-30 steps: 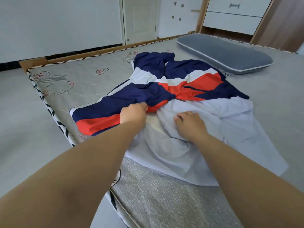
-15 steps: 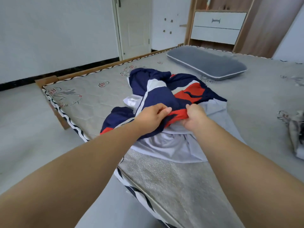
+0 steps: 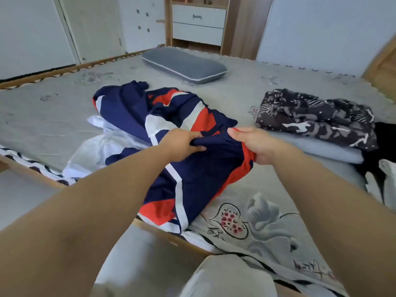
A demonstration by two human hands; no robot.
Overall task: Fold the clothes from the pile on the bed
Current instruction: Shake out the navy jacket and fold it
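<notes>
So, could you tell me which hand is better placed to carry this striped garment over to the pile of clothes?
Probably the right hand: it grips the striped garment on the side nearest the pile of clothes; the left hand is farther away.

We note both hands lifted off the bed: left hand [image 3: 182,144] and right hand [image 3: 255,144] now pinch the navy-red-white garment [image 3: 192,168] by its bunched edge, drawn toward the mattress corner, hanging over it. White garment [image 3: 100,146] uncovered at left. Patterned clothes pile [image 3: 315,116] entered view.
</notes>
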